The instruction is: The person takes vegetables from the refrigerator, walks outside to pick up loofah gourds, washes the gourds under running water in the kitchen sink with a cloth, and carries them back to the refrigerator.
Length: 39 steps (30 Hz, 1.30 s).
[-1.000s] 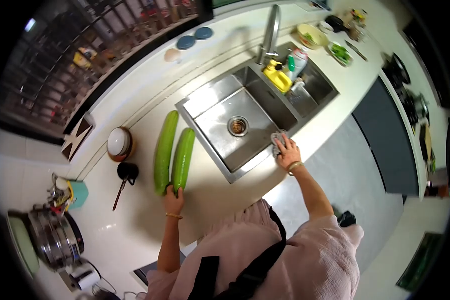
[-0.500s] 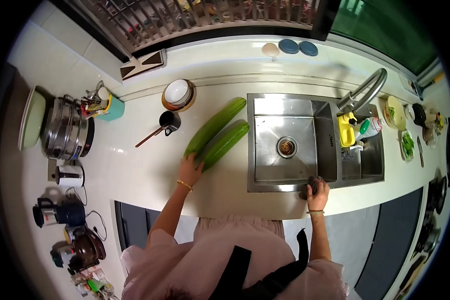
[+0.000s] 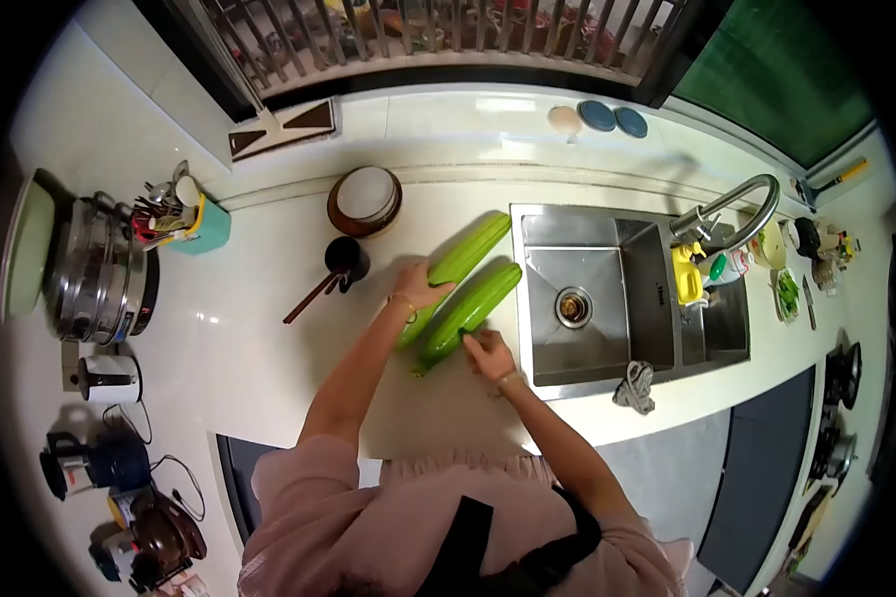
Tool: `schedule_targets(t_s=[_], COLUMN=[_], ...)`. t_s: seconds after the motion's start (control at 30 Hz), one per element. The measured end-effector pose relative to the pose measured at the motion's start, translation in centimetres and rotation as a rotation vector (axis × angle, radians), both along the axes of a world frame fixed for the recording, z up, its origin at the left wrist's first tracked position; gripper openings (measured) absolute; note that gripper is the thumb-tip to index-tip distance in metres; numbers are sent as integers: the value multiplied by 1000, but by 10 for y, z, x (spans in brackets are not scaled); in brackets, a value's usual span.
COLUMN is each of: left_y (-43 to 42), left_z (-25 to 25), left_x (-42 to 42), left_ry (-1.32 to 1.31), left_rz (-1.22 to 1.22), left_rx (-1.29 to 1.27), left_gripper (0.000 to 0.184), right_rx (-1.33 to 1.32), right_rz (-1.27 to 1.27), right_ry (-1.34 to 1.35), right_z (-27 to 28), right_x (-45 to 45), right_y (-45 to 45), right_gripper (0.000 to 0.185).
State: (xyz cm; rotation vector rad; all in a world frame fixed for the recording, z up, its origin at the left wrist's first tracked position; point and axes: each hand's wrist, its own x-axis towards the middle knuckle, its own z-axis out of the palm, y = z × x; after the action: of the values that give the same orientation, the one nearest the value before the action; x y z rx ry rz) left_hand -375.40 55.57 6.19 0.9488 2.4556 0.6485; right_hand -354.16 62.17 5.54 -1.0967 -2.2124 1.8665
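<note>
Two long green gourds point(image 3: 480, 298) lie side by side at a slant on the counter, left of the sink. My left hand point(image 3: 423, 286) is closed over the middle of the farther gourd point(image 3: 471, 249). Beside the nearer gourd's front side is my right hand point(image 3: 488, 355), its fingers drawn together around a small dark spot that I cannot make out. A crumpled grey cloth point(image 3: 634, 388) lies over the sink's front rim, away from both hands.
The steel sink point(image 3: 597, 348) with its curved faucet point(image 3: 757, 209) is to the right. A dark mug point(image 3: 346, 261) with brown sticks and a bowl point(image 3: 366, 194) on a brown base stand left of the gourds. A knife point(image 3: 809, 301) lies far right.
My right hand has left the cloth at the sink edge and moved left to the nearer gourd. My left hand has moved up onto the farther gourd. The view has shifted slightly.
</note>
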Motion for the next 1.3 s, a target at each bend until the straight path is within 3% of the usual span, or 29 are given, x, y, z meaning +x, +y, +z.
schedule_targets(t_s=[0.03,0.07,0.1,0.2,0.3,0.33,0.37,0.4,0.43,0.5,0.7,0.77,0.83,0.97,1.03,1.17,1.3], left_y=[-1,-2,-3,-1,-2,-3,-7,-11,-15,-20,-15,-10,-7,-5,-2,4,7], left_z=[-12,7,12,12,20,19,13,14,14,41,53,38,33,53,67,91,101], left_x=[-3,0,2,0,-5,-5,-3,0,4,15,64,80,95,134,150,186,221], left_ry=[-90,-218,-239,-225,-447,-451,-712,-973,-981,-1443,-1833,-1905,-1970,-2005,-1992,-1909,-1888], left_rz=[-47,-43,-52,-6,-21,-44,32,114,93,197,137,36,-64,34,16,111,34], left_rx=[-2,32,30,45,8,7,145,277,261,309,505,544,580,626,685,690,732], left_gripper=[75,70,70,59,56,56,49,42,42,42,45,46,47,50,52,53,53], right_rx=[-149,-298,-296,118,-72,-121,-120,-289,-458,-572,-312,-47,-1,278,254,458,471], right_rz=[-120,-243,-256,-434,-436,-490,-512,-558,-605,-652,-627,-622,-654,-632,-616,-583,-534], right_ry=[-17,-31,-51,-108,-196,-111,-113,-38,40,128,149,226,223,141,137,169,166], right_z=[5,7,5,-8,-4,-9,0,17,30,35,66,69,84,90,114,114,126], right_x=[-13,-22,-28,-44,-43,-39,-34,-29,-23,-9,28,39,51,80,93,122,156], right_y=[-8,-15,-22,-29,-26,-26,-25,-24,-24,-22,-23,-24,-24,-27,-30,-31,-26], right_gripper=[51,55,55,63,63,58,58,56,54,46,40,44,46,50,51,55,56])
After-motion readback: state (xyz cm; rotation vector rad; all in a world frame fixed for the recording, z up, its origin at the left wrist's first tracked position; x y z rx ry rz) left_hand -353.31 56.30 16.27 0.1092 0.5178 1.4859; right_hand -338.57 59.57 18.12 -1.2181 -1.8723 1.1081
